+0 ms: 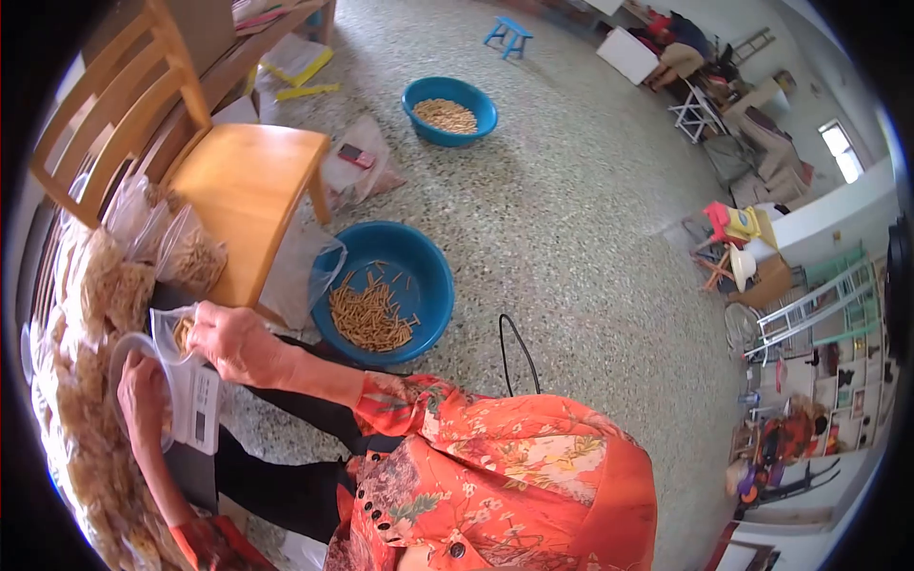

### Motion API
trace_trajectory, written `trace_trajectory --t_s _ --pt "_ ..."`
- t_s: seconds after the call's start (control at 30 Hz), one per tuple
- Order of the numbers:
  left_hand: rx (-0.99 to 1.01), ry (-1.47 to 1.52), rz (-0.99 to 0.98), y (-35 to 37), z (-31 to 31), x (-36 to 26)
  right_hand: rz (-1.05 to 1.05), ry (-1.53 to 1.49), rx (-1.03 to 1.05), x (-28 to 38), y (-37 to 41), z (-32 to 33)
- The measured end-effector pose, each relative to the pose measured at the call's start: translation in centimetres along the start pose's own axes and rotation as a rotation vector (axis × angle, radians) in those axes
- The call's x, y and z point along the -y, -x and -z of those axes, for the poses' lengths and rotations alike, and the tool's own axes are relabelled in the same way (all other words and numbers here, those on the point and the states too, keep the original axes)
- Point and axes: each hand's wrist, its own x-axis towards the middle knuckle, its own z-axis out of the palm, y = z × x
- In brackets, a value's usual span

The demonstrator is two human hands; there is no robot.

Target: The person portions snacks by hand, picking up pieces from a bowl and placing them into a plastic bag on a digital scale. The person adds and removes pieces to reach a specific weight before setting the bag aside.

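My right hand [236, 341] is closed on the edge of a clear plastic bag [168, 320] with some tan, stick-shaped pieces inside. Just below it, my left hand [143, 388] reaches into a clear round plastic container [168, 440]. Its fingers are curled, and what they hold is hidden. Beside the container, partly under it, is a white digital scale [202, 411]. To the right of my right hand, a blue basin [440, 285] on the floor holds many brown stick-shaped pieces [369, 316].
Filled clear bags [86, 381] pile up along the left. A wooden chair [249, 171] stands close by, with more bags on its seat. Farther off are a second blue basin [484, 116], a blue stool [509, 38] and a phone [357, 156] on a plastic bag. Another person [681, 52] bends at the back.
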Motion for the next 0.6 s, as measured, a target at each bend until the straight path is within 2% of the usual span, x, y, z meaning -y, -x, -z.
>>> trace_trajectory --t_s 0.23,0.43,0.47,0.53,0.57,0.6 --pt "0.051 -0.065 -0.004 -0.2 0.4 -0.2 0.017 0.050 0.038 0.1 -0.1 0.2" --pt "-0.032 0.136 0.060 -0.2 0.4 1.8 -0.002 0.010 0.014 -0.2 -0.1 -0.3" --pt "-0.078 0.390 0.151 0.0 -0.6 4.2 -0.004 -0.001 0.019 -0.4 0.0 -0.5" --pt "-0.159 0.854 0.385 1.0 0.2 4.5 0.117 0.042 -0.043 -1.2 -0.2 -1.0" --pt "-0.203 1.059 0.551 1.3 1.6 2.5 0.096 0.078 0.004 -1.2 -0.2 -0.8" --pt "-0.341 1.268 0.632 1.5 1.2 1.8 0.077 0.090 0.064 -1.3 -0.1 -0.5"
